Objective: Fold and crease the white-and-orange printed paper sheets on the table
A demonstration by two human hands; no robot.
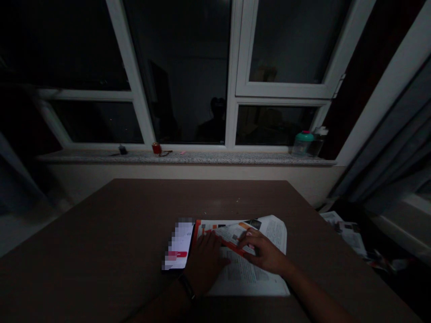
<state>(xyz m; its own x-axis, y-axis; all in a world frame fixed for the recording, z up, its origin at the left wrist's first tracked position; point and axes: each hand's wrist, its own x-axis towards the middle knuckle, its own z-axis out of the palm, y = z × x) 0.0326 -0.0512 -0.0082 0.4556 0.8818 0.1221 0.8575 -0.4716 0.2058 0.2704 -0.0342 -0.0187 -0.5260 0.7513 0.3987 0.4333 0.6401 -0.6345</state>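
Note:
A printed paper sheet, like a newspaper or magazine page, lies on the table with an orange-red edged part folded diagonally across it. My left hand rests flat on the left side of the sheet, fingers stretched forward and slightly apart; a dark band circles its wrist. My right hand has its fingers and thumb bent around the folded orange-edged flap. Just left of my left hand lies a phone with a lit screen, partly pixelated.
The brown table reaches toward a stone windowsill. On the sill stand a small red jar, a dark little bottle and a teal-lidded bottle beside a clear one. Papers lie beyond the table's right edge.

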